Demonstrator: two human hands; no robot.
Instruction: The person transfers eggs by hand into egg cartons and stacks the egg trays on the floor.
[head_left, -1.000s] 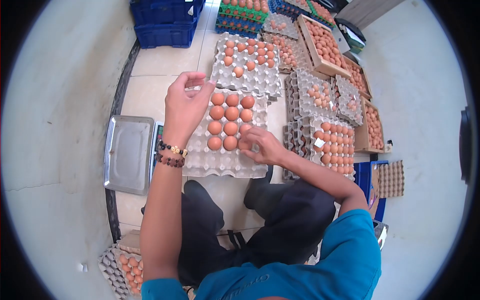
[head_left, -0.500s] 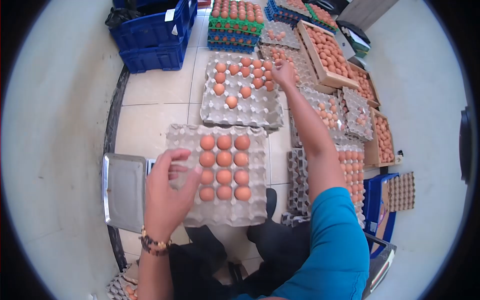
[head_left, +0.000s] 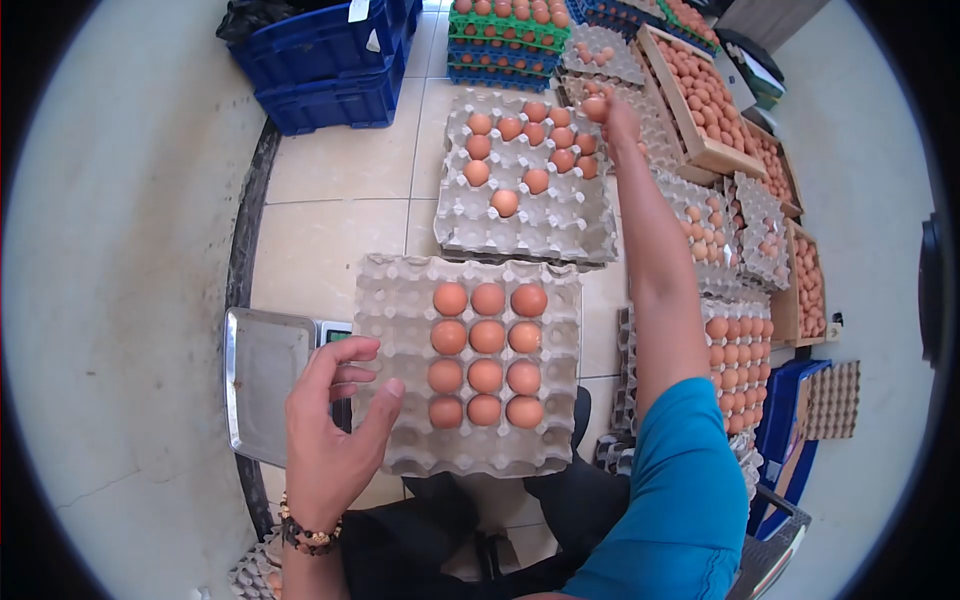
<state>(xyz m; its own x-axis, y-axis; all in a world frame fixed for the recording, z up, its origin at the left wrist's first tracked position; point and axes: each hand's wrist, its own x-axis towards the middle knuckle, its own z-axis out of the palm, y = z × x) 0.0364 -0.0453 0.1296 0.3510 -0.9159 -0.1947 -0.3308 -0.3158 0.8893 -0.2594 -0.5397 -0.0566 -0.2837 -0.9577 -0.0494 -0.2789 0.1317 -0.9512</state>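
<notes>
A grey egg tray (head_left: 405,345) lies in front of me, with several brown eggs (head_left: 486,337) in a block of three columns. Hovering by its left edge is my left hand (head_left: 345,415), thumb and fingers apart, holding nothing. Farther off, a second grey tray (head_left: 470,225) carries scattered brown eggs, most of them toward its far side. My right hand (head_left: 622,122) is above that tray's far right corner, its fingers closed on a brown egg (head_left: 595,108). Part of the grip is hidden behind the hand.
A scale with a metal pan (head_left: 270,385) stands at left. Blue crates (head_left: 330,100) are stacked behind it. Green and blue egg trays (head_left: 505,50) rise at the back. Along the right are wooden boxes of eggs (head_left: 700,90) and more filled trays (head_left: 740,350).
My right hand has taken an egg from the far tray's right corner and lifted it slightly. My left hand stays open by the near tray. The view has shifted, moving the trays rightward.
</notes>
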